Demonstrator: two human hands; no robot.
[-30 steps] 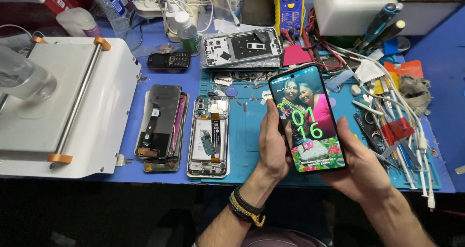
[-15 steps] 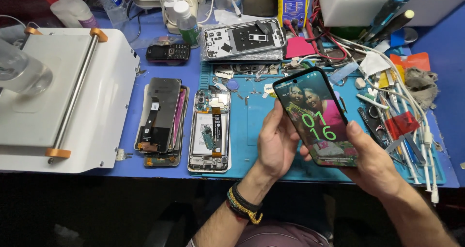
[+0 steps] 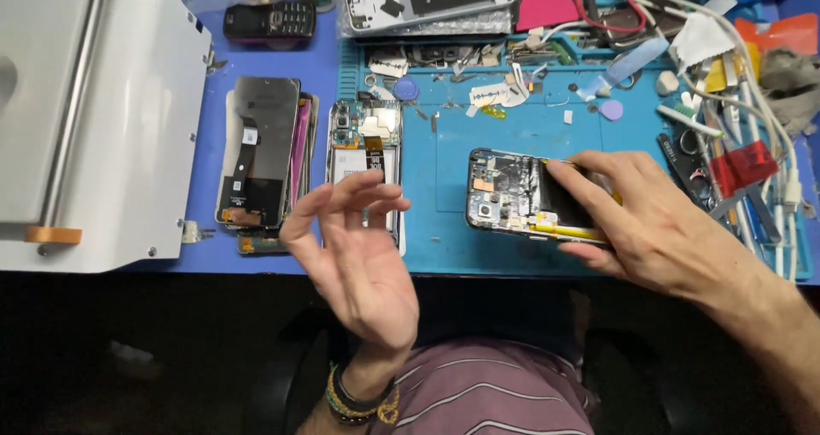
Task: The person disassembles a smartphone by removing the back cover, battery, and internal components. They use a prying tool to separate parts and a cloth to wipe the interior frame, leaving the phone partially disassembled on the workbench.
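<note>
My right hand (image 3: 662, 226) grips an opened phone (image 3: 512, 194) lying flat over the blue work mat (image 3: 521, 128), its bare circuit board and camera side facing up. The fingers cover the phone's right half. My left hand (image 3: 354, 251) hovers free above the table's front edge, palm turned inward, fingers spread, holding nothing. It is nearest a second opened phone (image 3: 366, 145) with its board and battery exposed, just behind the fingertips.
A stack of detached screens (image 3: 260, 157) lies left of the mat. A white machine with a metal bar (image 3: 94, 119) fills the left side. A small black keypad phone (image 3: 269, 21), a phone frame (image 3: 427, 0), cables and tools (image 3: 743, 145) crowd the back and right.
The phone was held up in both hands with its lit screen facing me. Now it is turned over, board side up, down at the mat in my right hand; my left hand has let go.
</note>
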